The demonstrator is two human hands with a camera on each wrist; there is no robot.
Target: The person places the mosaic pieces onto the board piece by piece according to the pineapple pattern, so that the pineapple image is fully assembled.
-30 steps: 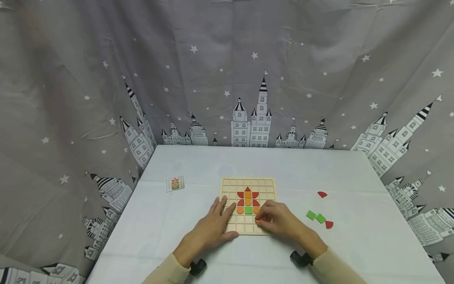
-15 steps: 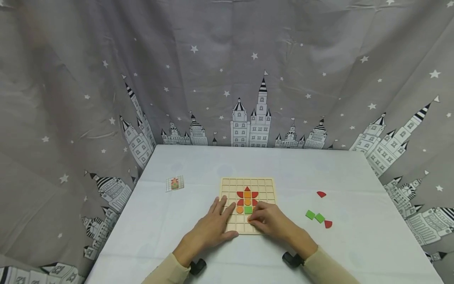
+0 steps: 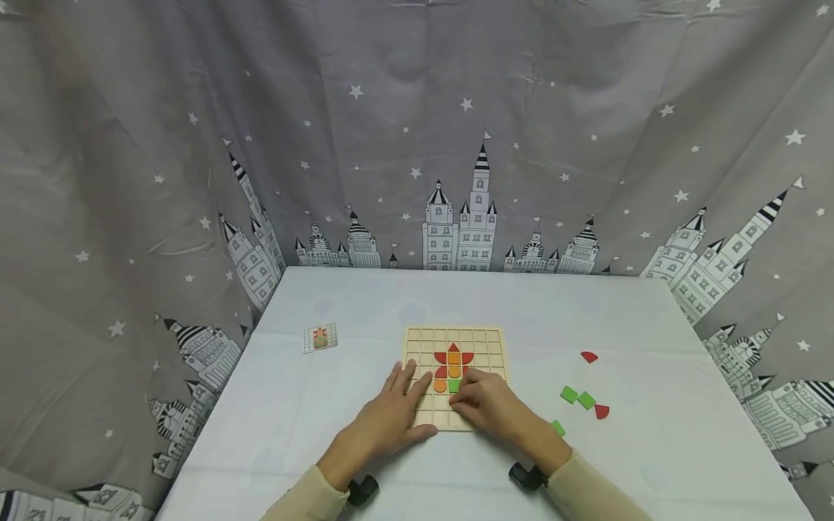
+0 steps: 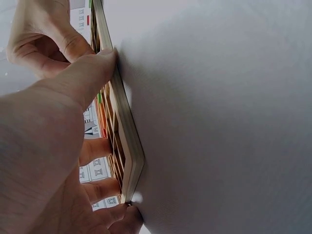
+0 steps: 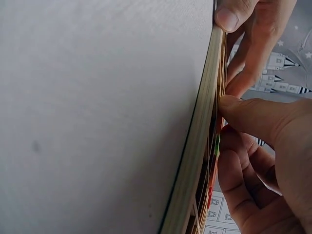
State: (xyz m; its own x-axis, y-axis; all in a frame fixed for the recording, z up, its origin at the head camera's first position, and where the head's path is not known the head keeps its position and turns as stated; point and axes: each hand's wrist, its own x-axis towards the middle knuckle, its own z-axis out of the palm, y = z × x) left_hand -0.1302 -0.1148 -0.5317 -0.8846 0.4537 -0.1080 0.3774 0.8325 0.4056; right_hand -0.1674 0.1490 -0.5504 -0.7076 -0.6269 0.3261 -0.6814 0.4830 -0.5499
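A pale wooden grid board (image 3: 482, 336) lies on the white table. On it red, orange and green flat pieces form a figure, with a red triangle (image 3: 453, 347) at the top and a green square (image 3: 453, 386) lower down. My left hand (image 3: 389, 418) rests along the board's left side, fingers spread; in the left wrist view its thumb (image 4: 100, 61) presses on the near edge. Over the lower middle of the grid, my right hand (image 3: 493, 407) pinches an orange round piece, now almost hidden by the fingertips. That hand also covers the figure's right side.
Right of the board lie loose pieces: several green squares (image 3: 586, 400), one partly behind the right wrist, and two red quarter-round pieces (image 3: 602, 412). A small pattern card (image 3: 321, 337) lies at the back left. A grey castle-print curtain (image 3: 391, 145) hangs behind the table.
My right hand has moved left along the lower grid with the orange round piece. A green square has come into view beside the right wrist. My left hand has stayed put.
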